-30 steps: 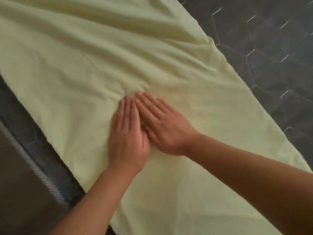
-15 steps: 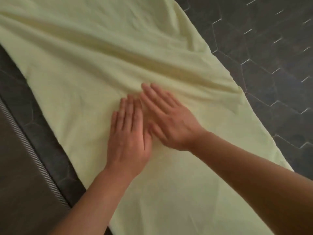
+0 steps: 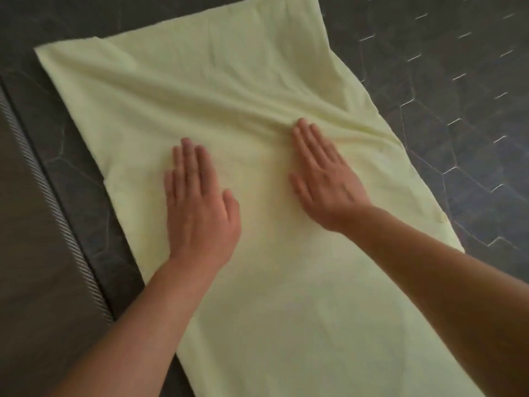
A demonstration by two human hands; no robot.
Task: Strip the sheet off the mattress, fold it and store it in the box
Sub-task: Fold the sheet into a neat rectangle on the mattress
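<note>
Head view: I see my left hand (image 3: 200, 207) and right hand (image 3: 323, 179) pressing flat, fingers straight, on the folded pale-yellow sheet (image 3: 217, 90) over the mattress (image 3: 458, 110).

Bare mattress (image 3: 458, 81) lies open right of and beyond the sheet (image 3: 200, 67); a raised fold (image 3: 229, 108) crosses at the right hand (image 3: 323, 181).

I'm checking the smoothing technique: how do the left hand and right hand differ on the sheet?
The left hand points straight away from the person; the right hand slants toward the left. The left hand rests on smooth cloth, while the right hand's fingertips meet a long crease in the sheet. Both lie flat, palm down, fingers straight and together.
</note>
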